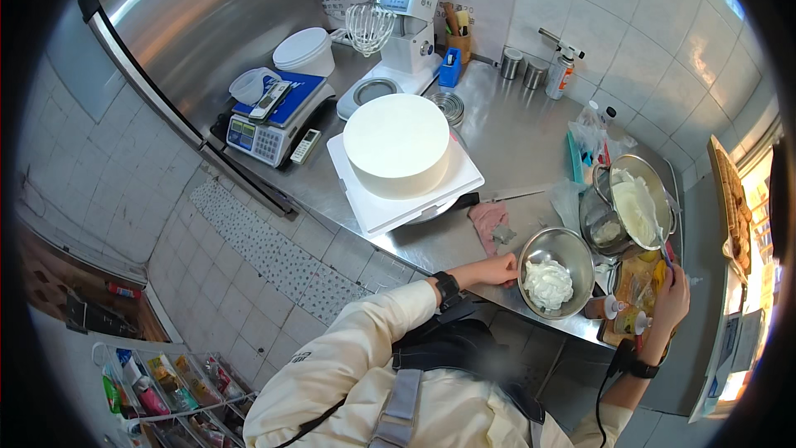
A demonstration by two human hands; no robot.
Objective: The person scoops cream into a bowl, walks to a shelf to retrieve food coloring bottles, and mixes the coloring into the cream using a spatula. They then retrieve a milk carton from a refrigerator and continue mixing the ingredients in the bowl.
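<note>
My left hand (499, 270) grips the near-left rim of a stainless steel mixing bowl (584, 249). A mound of whipped cream (548, 285) sits in that bowl. Beside it, a deep stainless steel pot (598, 208) with side handles contains more cream (635, 202). In my right hand (673, 300) is the handle of a spatula (665, 251), its far end reaching into the pot at the near rim. Its blade is partly lost against the cream. Left of the bowl stands a smoothly frosted white cake (397, 143) on a white square board (367, 208).
A long knife (513, 194) and a pink cloth (488, 221) lie between cake and bowl. Squeeze bottles (633, 322) stand on a wooden board (631, 283) by the table's near edge. Behind are a stand mixer (404, 31), a digital scale (264, 137) and a blowtorch canister (559, 74).
</note>
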